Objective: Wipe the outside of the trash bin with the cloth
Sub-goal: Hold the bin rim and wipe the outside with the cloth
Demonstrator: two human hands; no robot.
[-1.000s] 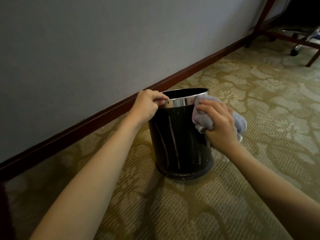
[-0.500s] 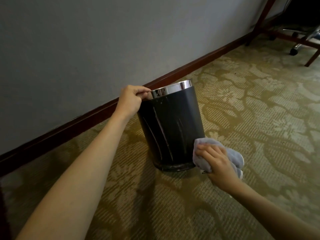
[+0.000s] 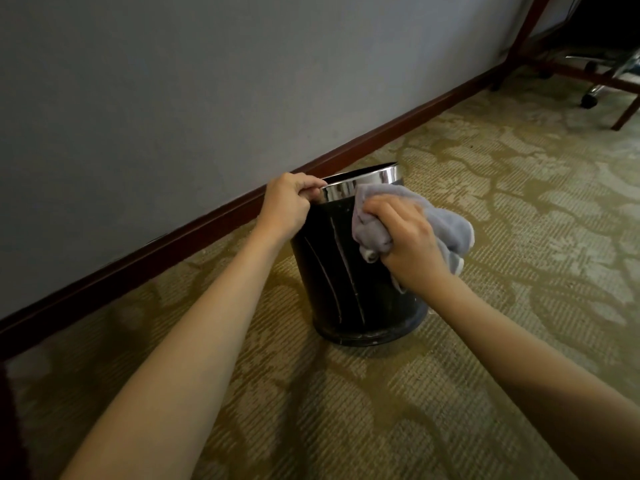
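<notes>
Floor: carpet [image 3: 519, 209], olive-gold with a pale leafy pattern, running up to a dark red-brown skirting board [image 3: 207, 226] along my wall side. Standing on it: one black trash bin [image 3: 346, 289] with a chrome rim, near the skirting. Far right corner: wooden furniture legs [image 3: 627, 112] and a castor [image 3: 588, 100] of a wheeled chair.

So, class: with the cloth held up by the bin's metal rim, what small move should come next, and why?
Probably draw the right hand and cloth down the trash bin wall. The cloth sits just under the chrome rim, pale streaks run down the black side below, and the left hand grips the rim to steady it.
</notes>
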